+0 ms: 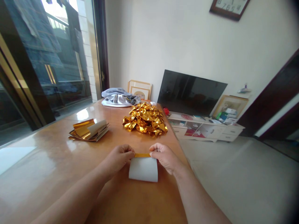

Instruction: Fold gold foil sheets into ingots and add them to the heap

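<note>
We see the left hand (118, 159) and right hand (164, 157) at the desk (53, 161), fingers (130, 151) pinched closed on either end of a white-backed gold foil sheet (143, 169), its top edge apparently folded over; a heap of crumpled gold foil (145, 119) lies beyond.

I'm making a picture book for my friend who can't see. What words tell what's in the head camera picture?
A left hand and a right hand pinch the ends of a gold strip along the top of a small white sheet on a shiny wooden table. Farther along lie a heap of crumpled gold foil and a stack of gold foil sheets.
</note>
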Demonstrator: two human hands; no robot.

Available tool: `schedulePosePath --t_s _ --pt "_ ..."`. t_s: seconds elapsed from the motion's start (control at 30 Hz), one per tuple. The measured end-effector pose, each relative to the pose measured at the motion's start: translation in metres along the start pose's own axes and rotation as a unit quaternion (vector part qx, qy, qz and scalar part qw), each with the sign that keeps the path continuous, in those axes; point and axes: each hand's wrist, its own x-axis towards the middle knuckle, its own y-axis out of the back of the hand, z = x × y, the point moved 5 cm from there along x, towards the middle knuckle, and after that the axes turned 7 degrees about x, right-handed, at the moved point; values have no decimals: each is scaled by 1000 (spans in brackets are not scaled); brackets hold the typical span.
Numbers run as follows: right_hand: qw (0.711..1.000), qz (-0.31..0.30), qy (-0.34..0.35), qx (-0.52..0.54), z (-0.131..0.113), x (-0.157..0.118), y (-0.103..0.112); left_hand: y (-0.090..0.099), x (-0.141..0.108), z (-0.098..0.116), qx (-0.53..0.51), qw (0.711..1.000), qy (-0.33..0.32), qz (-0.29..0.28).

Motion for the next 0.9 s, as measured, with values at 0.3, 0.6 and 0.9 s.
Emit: schedulePosePath --t_s 0.3,0.6,0.9 --pt "994 33 26 -99 16 9 -3 3 9 -12 156 986 -49 29" --pt "945 56 120 -298 33 21 -2 -13 -3 9 387 891 -236 33" --pt "937 57 124 -323 35 24 -3 -23 -19 25 551 803 -224 -35"
